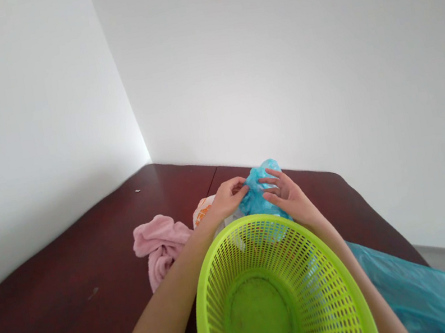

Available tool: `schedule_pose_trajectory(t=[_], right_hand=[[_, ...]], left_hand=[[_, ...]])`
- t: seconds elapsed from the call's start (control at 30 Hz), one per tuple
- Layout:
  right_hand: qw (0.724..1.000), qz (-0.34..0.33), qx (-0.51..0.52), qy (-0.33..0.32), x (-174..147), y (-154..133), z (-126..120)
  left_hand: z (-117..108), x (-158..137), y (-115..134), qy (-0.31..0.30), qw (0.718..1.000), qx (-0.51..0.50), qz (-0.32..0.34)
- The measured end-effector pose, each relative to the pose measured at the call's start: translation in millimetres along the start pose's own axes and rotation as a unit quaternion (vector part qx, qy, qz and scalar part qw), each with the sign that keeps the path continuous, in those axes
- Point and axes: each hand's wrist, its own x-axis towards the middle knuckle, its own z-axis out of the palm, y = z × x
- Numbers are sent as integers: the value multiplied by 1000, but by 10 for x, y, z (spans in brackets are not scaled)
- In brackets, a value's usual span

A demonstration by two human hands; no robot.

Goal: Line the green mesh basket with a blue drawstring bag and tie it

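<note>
A crumpled light-blue plastic bag lies beyond the green basket, between my two hands. My left hand is at the bag's left side, thumb and fingers pinched on its edge. On the other side, my right hand has its fingers spread and curved by the plastic, not closed on it. In front of me a lime-green plastic basket with slotted walls tilts its open mouth toward me, and my forearms pass on either side of it. Part of the bag's lower end is hidden behind the basket rim.
A pink cloth lies crumpled left of my left arm. A white item with orange print is partly behind my left hand. A larger teal plastic sheet or bag drapes at the right edge of the dark red table. White walls border the table.
</note>
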Motion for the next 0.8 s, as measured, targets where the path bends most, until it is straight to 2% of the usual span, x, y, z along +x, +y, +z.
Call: schedule_pose_trajectory(t=[0.1, 0.17, 0.2, 0.3, 0.4, 0.5, 0.6, 0.67, 0.8], right_hand=[[991, 15, -133, -8, -22, 39, -94], [983, 20, -179, -27, -20, 46, -135], [982, 16, -187, -16, -15, 39, -145], [977, -25, -179, 109, 11, -16, -153], [963, -73, -129, 224, 27, -81, -157], [949, -97, -95, 286, 15, -134, -172], [942, -95, -40, 320, -20, -205, -167], [951, -92, -24, 295, -53, -260, -136], [982, -47, -147, 105, -111, -307, -31]], left_hand=[[-55, 33, -5, 35, 998, -56, -25], [-80, 9, 34, 46, 993, -101, -50], [-90, -9, 60, 53, 988, -132, -64], [-113, -47, 143, 81, 967, -225, -92], [-149, -30, 202, 97, 944, -301, -97], [-214, 14, 239, 104, 926, -351, -94], [-285, 27, 279, 116, 915, -378, -78], [-309, 8, 314, 115, 913, -387, -61], [-258, -55, 388, 81, 916, -390, -41]])
